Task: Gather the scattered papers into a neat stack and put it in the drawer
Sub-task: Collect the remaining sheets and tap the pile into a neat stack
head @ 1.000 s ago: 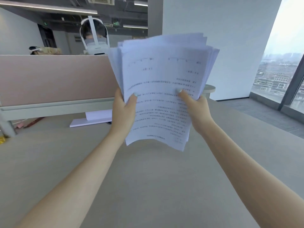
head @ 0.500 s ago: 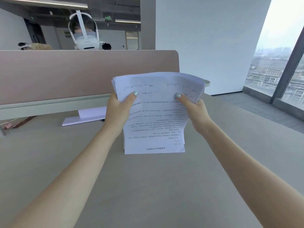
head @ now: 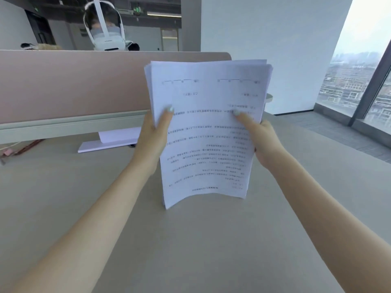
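My left hand (head: pixel 152 136) grips left edge of white printed paper stack (head: pixel 208 132), thumb on front sheet. Stack held upright over grey desk top (head: pixel 190 240), lower edge at or just above it, cannot tell which. Long axis vertical, print upside down to me. Light, floppy, sheets likely slide; lower edge bows, so hold both side edges. My right hand (head: pixel 264 142) pinches right edge.

Two bare hands up, left hand (head: pixel 151 142) and right hand (head: pixel 264 142), on one thick stack of white printed papers (head: pixel 208 132). One beige counter (head: pixel 190 240), one pink partition panel (head: pixel 74 85), one white flat stand (head: pixel 110 140). One white headset (head: pixel 105 37) behind.
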A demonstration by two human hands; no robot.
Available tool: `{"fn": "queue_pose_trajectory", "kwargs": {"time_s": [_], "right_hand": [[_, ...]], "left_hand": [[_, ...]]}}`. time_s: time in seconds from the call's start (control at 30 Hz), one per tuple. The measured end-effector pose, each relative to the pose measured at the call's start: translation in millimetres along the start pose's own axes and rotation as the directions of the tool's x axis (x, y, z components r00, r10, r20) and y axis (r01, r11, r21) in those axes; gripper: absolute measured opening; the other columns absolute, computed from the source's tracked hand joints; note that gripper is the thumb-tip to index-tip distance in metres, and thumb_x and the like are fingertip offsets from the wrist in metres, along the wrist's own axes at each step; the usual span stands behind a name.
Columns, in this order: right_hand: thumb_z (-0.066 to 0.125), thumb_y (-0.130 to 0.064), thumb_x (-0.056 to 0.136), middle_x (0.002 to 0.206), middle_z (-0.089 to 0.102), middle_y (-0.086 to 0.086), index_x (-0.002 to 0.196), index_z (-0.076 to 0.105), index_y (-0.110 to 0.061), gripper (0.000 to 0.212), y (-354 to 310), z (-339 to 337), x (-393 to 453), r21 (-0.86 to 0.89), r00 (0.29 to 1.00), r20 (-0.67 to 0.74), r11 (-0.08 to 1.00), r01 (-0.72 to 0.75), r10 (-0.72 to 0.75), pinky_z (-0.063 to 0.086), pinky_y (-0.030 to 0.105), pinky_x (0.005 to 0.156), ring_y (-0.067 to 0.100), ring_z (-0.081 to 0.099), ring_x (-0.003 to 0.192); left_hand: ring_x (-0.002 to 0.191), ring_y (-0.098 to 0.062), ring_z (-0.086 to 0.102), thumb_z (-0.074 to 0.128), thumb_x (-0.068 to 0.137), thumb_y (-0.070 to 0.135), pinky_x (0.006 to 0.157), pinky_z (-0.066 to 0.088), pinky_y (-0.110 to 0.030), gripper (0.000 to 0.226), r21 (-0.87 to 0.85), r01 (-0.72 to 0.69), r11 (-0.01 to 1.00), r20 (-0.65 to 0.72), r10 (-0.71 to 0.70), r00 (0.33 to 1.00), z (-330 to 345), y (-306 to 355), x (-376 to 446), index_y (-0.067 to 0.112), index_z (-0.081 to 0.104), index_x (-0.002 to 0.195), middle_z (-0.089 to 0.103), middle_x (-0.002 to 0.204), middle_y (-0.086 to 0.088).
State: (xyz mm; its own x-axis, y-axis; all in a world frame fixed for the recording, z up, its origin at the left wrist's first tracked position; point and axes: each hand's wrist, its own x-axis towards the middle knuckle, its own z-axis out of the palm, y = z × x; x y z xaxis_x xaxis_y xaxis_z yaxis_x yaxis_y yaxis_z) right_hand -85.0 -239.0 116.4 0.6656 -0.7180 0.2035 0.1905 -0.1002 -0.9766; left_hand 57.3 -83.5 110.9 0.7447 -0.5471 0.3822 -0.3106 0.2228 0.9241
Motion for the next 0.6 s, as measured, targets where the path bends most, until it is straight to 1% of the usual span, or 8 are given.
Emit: {"fn": "queue_pose_trajectory", "kwargs": {"time_s": [0.07, 0.1, 0.17, 0.27, 0.4, 0.47, 0.53, 0.6], "right_hand": [[0.067, -0.038, 0.082, 0.093, 0.076, 0.002, 0.089, 0.070, -0.020, 0.019, 27.8, -4.3, -5.4, -0.036, 0.994, 0.050, 0.994, -0.100, 0.101, 0.060, 0.034, 0.072, 0.016, 0.075, 0.078], [0.067, -0.038, 0.082, 0.097, 0.076, 0.004, 0.092, 0.070, -0.019, 0.021, 38.0, -4.5, -7.9, -0.039, 0.989, 0.062, 0.991, -0.132, 0.134, 0.060, 0.037, 0.076, 0.018, 0.074, 0.082], [0.067, -0.037, 0.082, 0.099, 0.076, 0.004, 0.094, 0.070, -0.020, 0.021, 46.6, -2.5, -10.6, -0.014, 0.989, 0.057, 0.991, -0.137, 0.137, 0.058, 0.042, 0.082, 0.022, 0.073, 0.089], [0.066, -0.034, 0.084, 0.092, 0.076, -0.001, 0.091, 0.069, -0.022, 0.014, 33.5, 0.1, -4.4, 0.070, 0.998, 0.021, 0.996, -0.056, 0.055, 0.059, 0.039, 0.077, 0.020, 0.074, 0.086], [0.064, -0.032, 0.086, 0.092, 0.076, -0.003, 0.092, 0.068, -0.022, 0.012, 13.0, -4.8, 5.2, 0.102, 0.998, 0.054, 0.995, 0.023, -0.029, 0.060, 0.034, 0.073, 0.017, 0.074, 0.086], [0.062, -0.035, 0.087, 0.098, 0.076, -0.003, 0.099, 0.069, -0.021, 0.019, 14.7, -11.6, 6.2, 0.071, 0.995, 0.092, 0.997, 0.021, -0.027, 0.059, 0.033, 0.076, 0.016, 0.073, 0.090], [0.058, -0.037, 0.089, 0.107, 0.074, 0.000, 0.109, 0.066, -0.017, 0.030, 18.9, -18.0, 5.9, 0.045, 0.993, 0.120, 0.999, 0.018, -0.023, 0.058, 0.032, 0.077, 0.018, 0.072, 0.095], [0.056, -0.035, 0.090, 0.108, 0.073, 0.002, 0.110, 0.065, -0.017, 0.028, 22.5, -20.4, 6.2, 0.077, 0.991, 0.134, 0.997, 0.016, -0.026, 0.059, 0.032, 0.076, 0.020, 0.072, 0.096]], "left_hand": [[0.100, 0.002, 0.062, 0.049, 0.089, 0.048, 0.089, 0.047, -0.030, 0.015, 0.039, 0.107, 0.994, 0.038, -0.108, 0.993, -0.1, -27.2, -13.3, 0.043, 0.061, 0.097, 0.066, 0.097, 0.026], [0.098, 0.000, 0.062, 0.050, 0.090, 0.047, 0.089, 0.048, -0.031, 0.013, 0.062, 0.134, 0.989, 0.043, -0.136, 0.990, 1.8, -33.6, -19.2, 0.044, 0.062, 0.090, 0.066, 0.093, 0.027], [0.085, 0.003, 0.063, 0.052, 0.089, 0.045, 0.086, 0.048, -0.029, 0.015, 0.101, 0.111, 0.989, 0.026, -0.114, 0.993, 3.8, -35.0, -23.4, 0.044, 0.063, 0.080, 0.067, 0.082, 0.025], [0.067, 0.016, 0.062, 0.055, 0.089, 0.040, 0.072, 0.050, -0.014, 0.017, 0.042, 0.031, 0.999, -0.007, -0.031, 0.999, 6.4, -22.4, -13.9, 0.041, 0.063, 0.075, 0.067, 0.066, 0.032], [0.072, 0.015, 0.064, 0.058, 0.089, 0.033, 0.065, 0.052, -0.010, 0.010, -0.036, -0.025, 0.999, 0.001, 0.025, 1.000, 8.0, -9.6, -4.2, 0.039, 0.063, 0.082, 0.069, 0.071, 0.032], [0.082, 0.014, 0.065, 0.062, 0.085, 0.036, 0.071, 0.050, -0.011, 0.006, -0.046, -0.034, 0.998, 0.013, 0.034, 0.999, 3.0, -12.3, -1.2, 0.040, 0.062, 0.090, 0.070, 0.082, 0.030], [0.088, 0.012, 0.065, 0.062, 0.079, 0.043, 0.075, 0.050, -0.013, 0.016, -0.045, -0.024, 0.999, 0.025, 0.026, 0.999, -1.7, -12.9, 1.4, 0.040, 0.061, 0.094, 0.069, 0.092, 0.027], [0.086, 0.012, 0.065, 0.060, 0.082, 0.042, 0.073, 0.049, -0.012, 0.011, -0.065, -0.008, 0.998, 0.032, 0.010, 0.999, -2.8, -11.8, 6.1, 0.039, 0.062, 0.093, 0.070, 0.089, 0.027]]}}
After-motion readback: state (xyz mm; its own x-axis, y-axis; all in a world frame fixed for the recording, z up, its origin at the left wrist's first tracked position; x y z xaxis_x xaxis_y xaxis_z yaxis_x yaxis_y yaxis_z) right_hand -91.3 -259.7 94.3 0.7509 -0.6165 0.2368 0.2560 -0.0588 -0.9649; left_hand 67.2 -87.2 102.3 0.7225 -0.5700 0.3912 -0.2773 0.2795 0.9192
